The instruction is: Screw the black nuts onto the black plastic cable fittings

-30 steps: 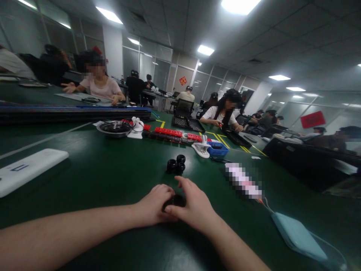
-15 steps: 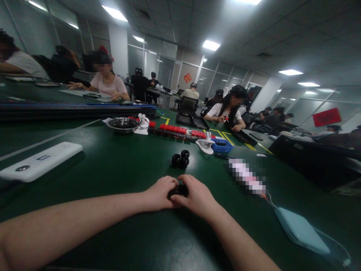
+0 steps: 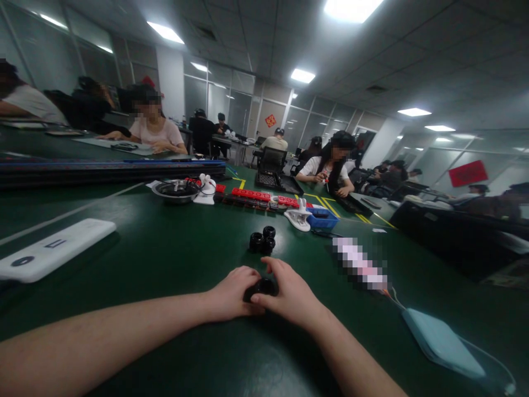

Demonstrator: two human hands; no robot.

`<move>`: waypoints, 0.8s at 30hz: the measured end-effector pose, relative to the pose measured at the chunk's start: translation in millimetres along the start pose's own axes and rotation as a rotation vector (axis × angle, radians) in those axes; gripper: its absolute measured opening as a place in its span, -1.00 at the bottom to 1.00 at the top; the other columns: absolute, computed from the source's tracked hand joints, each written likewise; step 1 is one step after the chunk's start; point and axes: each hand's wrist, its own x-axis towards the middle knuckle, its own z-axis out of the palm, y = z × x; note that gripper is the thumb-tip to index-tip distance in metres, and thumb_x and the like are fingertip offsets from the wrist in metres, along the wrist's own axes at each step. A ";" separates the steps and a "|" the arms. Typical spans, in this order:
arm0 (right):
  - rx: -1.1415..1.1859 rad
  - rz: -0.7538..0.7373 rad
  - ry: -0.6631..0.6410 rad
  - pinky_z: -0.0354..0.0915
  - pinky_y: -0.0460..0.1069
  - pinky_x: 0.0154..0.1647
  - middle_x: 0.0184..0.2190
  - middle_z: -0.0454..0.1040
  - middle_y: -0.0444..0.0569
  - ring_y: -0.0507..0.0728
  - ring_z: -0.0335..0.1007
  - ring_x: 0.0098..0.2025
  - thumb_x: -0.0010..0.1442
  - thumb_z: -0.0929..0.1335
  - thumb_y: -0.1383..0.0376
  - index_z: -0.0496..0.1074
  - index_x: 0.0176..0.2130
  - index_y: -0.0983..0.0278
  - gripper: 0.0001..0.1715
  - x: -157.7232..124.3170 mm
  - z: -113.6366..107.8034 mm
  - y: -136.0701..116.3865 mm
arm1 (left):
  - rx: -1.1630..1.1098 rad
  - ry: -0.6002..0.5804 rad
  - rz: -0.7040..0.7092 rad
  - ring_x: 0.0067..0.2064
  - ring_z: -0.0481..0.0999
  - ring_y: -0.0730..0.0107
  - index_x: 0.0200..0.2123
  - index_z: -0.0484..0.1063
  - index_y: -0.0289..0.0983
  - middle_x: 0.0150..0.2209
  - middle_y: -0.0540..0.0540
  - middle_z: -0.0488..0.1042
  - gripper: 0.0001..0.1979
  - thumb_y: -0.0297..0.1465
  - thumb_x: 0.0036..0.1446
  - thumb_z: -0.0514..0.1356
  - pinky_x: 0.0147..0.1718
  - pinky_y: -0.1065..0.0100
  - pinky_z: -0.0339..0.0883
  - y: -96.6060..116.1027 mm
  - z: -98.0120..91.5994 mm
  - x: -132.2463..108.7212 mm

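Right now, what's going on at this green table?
A person has both hands together on the green table, the left hand and right hand closed around a small black round part. Just beyond sits a cluster of similar black parts. A white power bank lies to the left and a light blue one to the right. Other people work at tables behind.

Two bare, sleeveless forearms
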 end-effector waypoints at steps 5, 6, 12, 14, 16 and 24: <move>0.013 -0.005 -0.016 0.22 0.00 -0.21 -0.22 0.38 0.00 0.15 0.31 -0.20 -0.03 0.37 0.29 0.21 0.00 0.28 -0.42 -0.7 -2.9 -2.8 | -0.017 -0.017 -0.050 -0.05 0.27 0.14 -0.15 0.35 -0.22 -0.11 -0.10 0.33 -0.58 -0.23 -0.11 0.26 -0.07 0.18 0.18 2.3 -1.5 -1.9; 0.024 -0.031 -0.012 0.22 -0.01 -0.17 -0.20 0.37 0.00 0.14 0.30 -0.18 -0.02 0.35 0.35 0.16 0.04 0.28 -0.39 -1.4 -3.7 -4.0 | -0.018 -0.022 -0.055 -0.04 0.26 0.13 -0.12 0.34 -0.21 -0.09 -0.11 0.32 -0.56 -0.21 -0.10 0.25 -0.06 0.17 0.18 1.9 -1.1 -2.5; 0.019 -0.113 -0.047 0.12 0.06 0.03 0.00 0.26 0.09 0.21 0.18 0.01 -0.06 0.40 0.24 0.11 0.10 0.33 -0.23 -1.6 -3.2 -5.5 | 0.026 -0.028 -0.020 -0.03 0.25 0.10 -0.06 0.30 -0.22 -0.05 -0.14 0.30 -0.51 -0.22 -0.10 0.25 -0.02 0.13 0.13 -0.6 2.0 -3.4; 0.014 -0.068 -0.042 0.16 0.06 -0.02 -0.04 0.30 0.10 0.22 0.22 -0.02 -0.08 0.42 0.15 0.13 0.10 0.33 -0.19 -0.4 -2.1 -3.5 | 0.032 -0.022 -0.012 -0.06 0.27 0.13 -0.11 0.32 -0.21 -0.10 -0.12 0.32 -0.56 -0.22 -0.10 0.25 -0.05 0.16 0.16 0.9 1.5 -3.1; 0.007 -0.015 -0.028 0.19 0.06 -0.08 -0.09 0.34 0.08 0.22 0.26 -0.07 -0.08 0.42 0.14 0.14 0.08 0.31 -0.21 0.3 -2.2 -2.0 | 0.027 -0.010 -0.025 -0.09 0.29 0.16 -0.19 0.35 -0.21 -0.15 -0.10 0.33 -0.62 -0.22 -0.10 0.25 -0.08 0.18 0.18 3.3 0.4 -2.9; 0.091 -0.105 -0.040 0.18 0.01 -0.03 -0.09 0.34 0.02 0.15 0.26 -0.06 -0.10 0.37 0.40 0.00 0.16 0.27 -0.13 -2.9 -4.5 -4.5 | -0.038 -0.015 -0.086 -0.05 0.27 0.11 -0.08 0.27 -0.24 -0.08 -0.13 0.31 -0.51 -0.37 -0.16 0.24 -0.03 0.15 0.15 8.1 -3.0 -1.8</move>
